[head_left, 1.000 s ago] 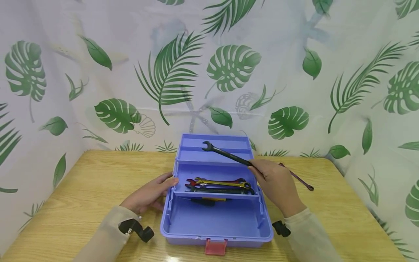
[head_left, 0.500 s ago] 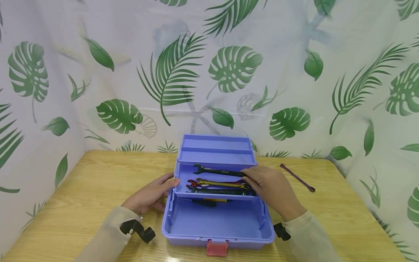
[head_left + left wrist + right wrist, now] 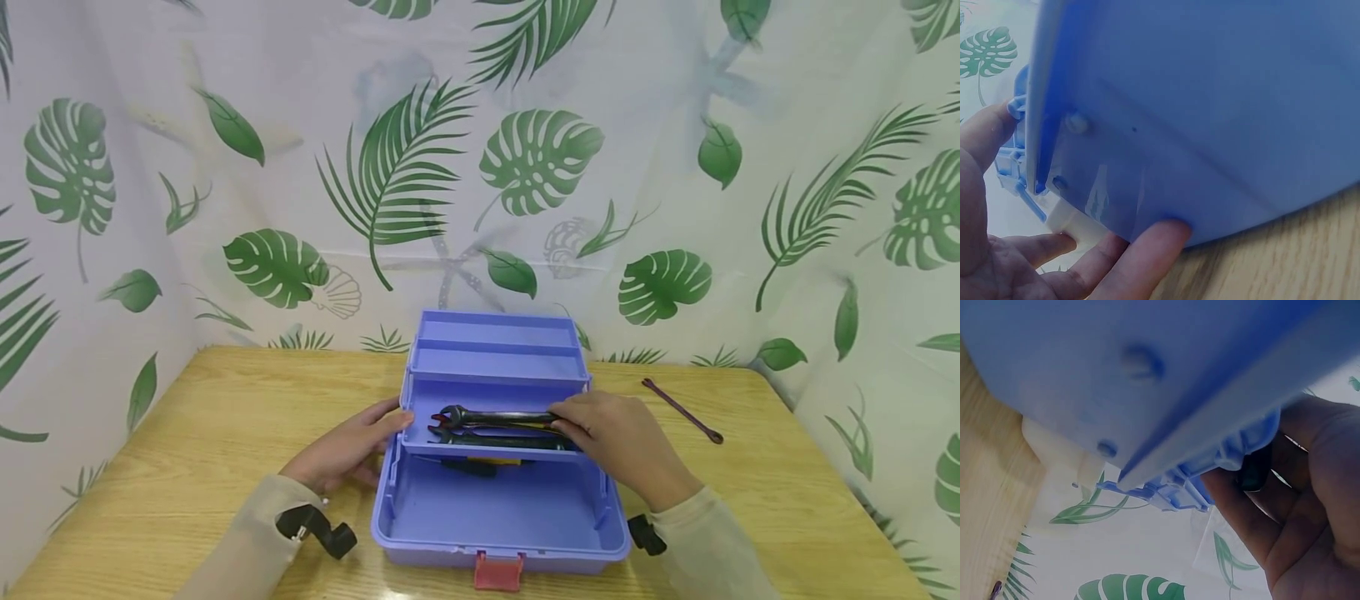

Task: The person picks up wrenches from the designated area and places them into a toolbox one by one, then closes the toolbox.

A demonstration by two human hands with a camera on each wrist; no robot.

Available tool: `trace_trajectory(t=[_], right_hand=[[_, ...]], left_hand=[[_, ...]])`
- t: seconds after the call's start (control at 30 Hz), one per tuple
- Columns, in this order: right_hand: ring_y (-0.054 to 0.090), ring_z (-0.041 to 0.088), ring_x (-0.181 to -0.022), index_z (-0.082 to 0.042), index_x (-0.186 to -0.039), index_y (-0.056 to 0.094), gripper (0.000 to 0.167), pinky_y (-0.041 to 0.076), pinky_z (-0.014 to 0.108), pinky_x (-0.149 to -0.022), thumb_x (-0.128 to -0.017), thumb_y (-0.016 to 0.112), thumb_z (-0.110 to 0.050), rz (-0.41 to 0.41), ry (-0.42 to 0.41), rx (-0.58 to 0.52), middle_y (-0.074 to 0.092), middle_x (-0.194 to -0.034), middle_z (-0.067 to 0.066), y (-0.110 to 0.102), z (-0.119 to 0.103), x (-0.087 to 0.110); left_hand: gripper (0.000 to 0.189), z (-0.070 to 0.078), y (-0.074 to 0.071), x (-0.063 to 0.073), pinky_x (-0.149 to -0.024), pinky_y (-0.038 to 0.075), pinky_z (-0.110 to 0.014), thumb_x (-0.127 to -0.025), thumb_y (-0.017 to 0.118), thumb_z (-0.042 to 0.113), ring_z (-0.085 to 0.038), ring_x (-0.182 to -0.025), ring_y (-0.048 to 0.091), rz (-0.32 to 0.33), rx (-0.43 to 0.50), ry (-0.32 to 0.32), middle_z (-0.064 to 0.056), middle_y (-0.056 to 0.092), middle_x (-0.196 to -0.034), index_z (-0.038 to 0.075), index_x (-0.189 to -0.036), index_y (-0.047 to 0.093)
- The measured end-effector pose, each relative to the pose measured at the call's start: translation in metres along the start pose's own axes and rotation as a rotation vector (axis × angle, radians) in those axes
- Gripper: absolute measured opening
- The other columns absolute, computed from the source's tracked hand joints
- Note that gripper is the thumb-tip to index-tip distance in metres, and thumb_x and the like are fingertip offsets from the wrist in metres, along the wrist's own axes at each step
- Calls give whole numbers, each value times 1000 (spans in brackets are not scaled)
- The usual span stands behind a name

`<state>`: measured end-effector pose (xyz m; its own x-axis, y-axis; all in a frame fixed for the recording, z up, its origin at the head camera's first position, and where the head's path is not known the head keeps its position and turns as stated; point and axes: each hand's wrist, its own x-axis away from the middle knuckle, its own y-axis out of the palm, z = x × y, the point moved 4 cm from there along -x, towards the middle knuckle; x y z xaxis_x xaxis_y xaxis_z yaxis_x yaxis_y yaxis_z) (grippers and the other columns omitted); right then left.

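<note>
A blue-purple toolbox (image 3: 500, 515) stands unfolded on the table. My right hand (image 3: 622, 442) pinches the right end of a black wrench (image 3: 510, 417), laid over other wrenches in the box's middle tray (image 3: 498, 390). Another black wrench (image 3: 498, 439) lies along the tray's front, with parts of a red and a yellow one showing between. In the right wrist view a dark wrench end (image 3: 1255, 470) sits between the fingers and thumb. My left hand (image 3: 345, 446) is at the box's left side, thumb on the tray's edge, extended fingers (image 3: 1154, 256) against the outer wall.
A purple wrench (image 3: 681, 410) lies on the wooden table (image 3: 225, 417) to the right. Dark and yellow tools (image 3: 472, 467) show under the tray. A red latch (image 3: 498, 572) hangs at the box's front. Leaf-patterned cloth (image 3: 525, 233) stands behind the table.
My right hand has lowered the black wrench from above the tray onto the other wrenches, bringing it level and nearer the tray's front. The left hand stays at the box's side.
</note>
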<state>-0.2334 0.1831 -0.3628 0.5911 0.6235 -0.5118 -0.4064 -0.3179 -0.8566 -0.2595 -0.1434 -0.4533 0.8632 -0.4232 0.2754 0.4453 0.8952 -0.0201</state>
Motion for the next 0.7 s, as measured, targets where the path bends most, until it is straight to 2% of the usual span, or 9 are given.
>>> trace_trajectory(t=[0.4, 0.7], right_hand=[[73, 14, -80, -13, -103, 82, 17, 61, 35, -68, -88, 84, -20, -73, 14, -31, 77, -91, -2, 1, 1, 0], [69, 10, -75, -16, -100, 81, 13, 59, 32, -64, -88, 84, -22, -84, 31, -50, 74, -87, -6, 0, 1, 1]], left_hand=[[80, 1, 0, 0, -76, 63, -56, -104, 57, 51, -37, -108, 71, -4, 10, 0, -26, 63, -136, 17, -165, 20], [80, 0, 0, -1, -78, 63, -57, -103, 58, 51, -37, -112, 69, 5, 13, -5, -27, 61, -139, 17, -165, 21]])
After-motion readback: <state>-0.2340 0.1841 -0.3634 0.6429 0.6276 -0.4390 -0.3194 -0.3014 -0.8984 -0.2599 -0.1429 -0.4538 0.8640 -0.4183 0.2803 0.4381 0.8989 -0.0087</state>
